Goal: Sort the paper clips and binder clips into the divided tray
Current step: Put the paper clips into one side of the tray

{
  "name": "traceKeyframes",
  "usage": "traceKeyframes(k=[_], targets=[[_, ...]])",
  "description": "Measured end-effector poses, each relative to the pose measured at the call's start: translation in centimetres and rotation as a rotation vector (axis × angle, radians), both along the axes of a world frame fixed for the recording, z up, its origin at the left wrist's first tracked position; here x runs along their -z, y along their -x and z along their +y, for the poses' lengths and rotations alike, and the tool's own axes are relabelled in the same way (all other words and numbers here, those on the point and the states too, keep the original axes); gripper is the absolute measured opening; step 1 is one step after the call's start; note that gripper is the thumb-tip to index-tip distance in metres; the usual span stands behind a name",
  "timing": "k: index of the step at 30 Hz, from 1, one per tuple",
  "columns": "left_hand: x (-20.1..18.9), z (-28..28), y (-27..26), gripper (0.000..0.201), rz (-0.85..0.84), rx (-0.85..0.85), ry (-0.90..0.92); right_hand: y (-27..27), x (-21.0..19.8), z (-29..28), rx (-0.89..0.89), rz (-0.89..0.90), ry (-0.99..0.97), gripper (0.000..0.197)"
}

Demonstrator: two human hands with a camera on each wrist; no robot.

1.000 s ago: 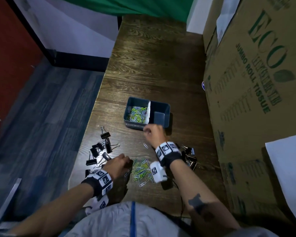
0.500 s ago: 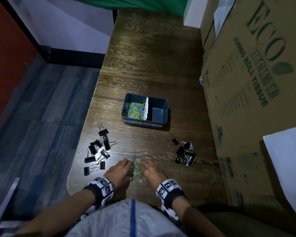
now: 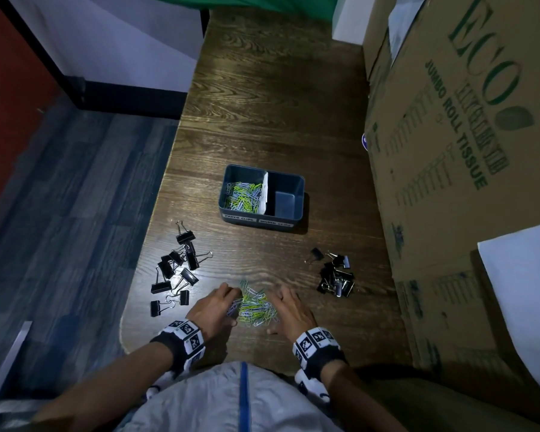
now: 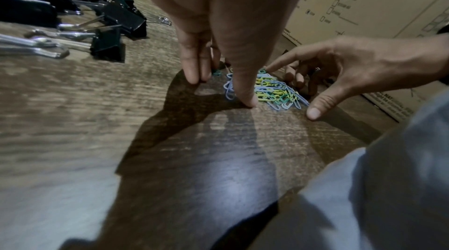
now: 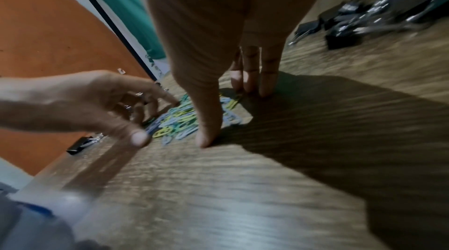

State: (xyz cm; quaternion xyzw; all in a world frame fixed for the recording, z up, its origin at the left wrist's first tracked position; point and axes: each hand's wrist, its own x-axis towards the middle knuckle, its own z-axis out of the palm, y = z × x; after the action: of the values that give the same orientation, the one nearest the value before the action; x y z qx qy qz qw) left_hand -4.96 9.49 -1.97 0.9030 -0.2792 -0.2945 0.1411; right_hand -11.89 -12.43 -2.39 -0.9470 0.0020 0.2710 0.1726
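Gathering looks to be the step in hand — left hand (image 3: 214, 307) and right hand (image 3: 290, 308), fingers (image 4: 194, 66) straight and tips down on the counter (image 3: 278, 120), hem in the loose paper clips (image 3: 254, 307) near the divided tray (image 3: 293, 215) — next, pinch a bunch for its left compartment.

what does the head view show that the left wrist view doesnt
Only the head view shows the divided tray, with paper clips in its left compartment and none in its right, and a second heap of binder clips right of the hands.

Only the left wrist view shows the left thumb tip on the table beside the pile.

Both show the left hand, the right hand, the loose paper clips between them and the left binder clips.
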Motion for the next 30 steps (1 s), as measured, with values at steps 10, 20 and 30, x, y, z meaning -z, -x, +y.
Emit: traceKeyframes(k=[10, 20, 30], targets=[[-1.1, -3.4, -1.4, 0.061, -0.025, 0.066, -0.068, -2.0, 0.5, 3.2, 0.081, -0.105, 0.012, 0.058], [-1.4, -2.2, -3.0, 0.023, 0.016, 0.030, -0.016, -3.2, -0.1, 2.0, 0.161, -0.093, -0.012, 0.033], [-5.3, -0.8, -7.9, 0.010, -0.024, -0.037, 0.166, -3.5, -1.8, 0.0, 0.339, -0.020, -0.149, 0.016]])
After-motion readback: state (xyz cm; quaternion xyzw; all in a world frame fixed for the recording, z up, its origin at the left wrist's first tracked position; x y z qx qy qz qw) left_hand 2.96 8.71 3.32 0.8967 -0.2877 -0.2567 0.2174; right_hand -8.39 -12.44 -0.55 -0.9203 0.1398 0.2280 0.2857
